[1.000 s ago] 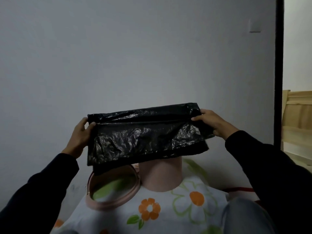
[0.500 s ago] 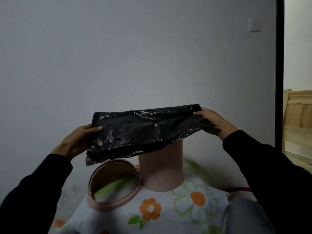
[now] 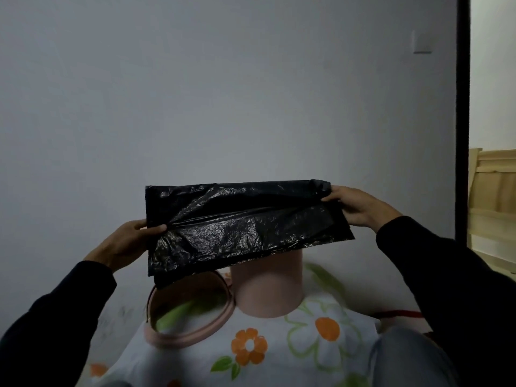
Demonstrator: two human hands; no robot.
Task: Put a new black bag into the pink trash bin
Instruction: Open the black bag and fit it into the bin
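Note:
A black plastic bag (image 3: 240, 227) is stretched out flat in the air between both hands, partly unfolded with creases across it. My left hand (image 3: 125, 244) pinches its left edge and my right hand (image 3: 357, 208) pinches its upper right corner. Under the bag stands the pink trash bin (image 3: 268, 289), upright on a flowered cloth; the bag hides its top opening. A pink ring-shaped rim (image 3: 192, 317), separate from the bin, lies on the cloth just to the bin's left.
The flowered white cloth (image 3: 279, 356) covers the surface below. A plain grey wall (image 3: 223, 107) rises close behind. A dark door frame (image 3: 462, 135) and wooden furniture (image 3: 494, 196) are at the right. My knee in grey trousers (image 3: 405, 358) shows at the bottom right.
The bag has opened out wider and its far edge has lifted. My right hand has shifted to the upper right corner; my left hand stays on the left edge.

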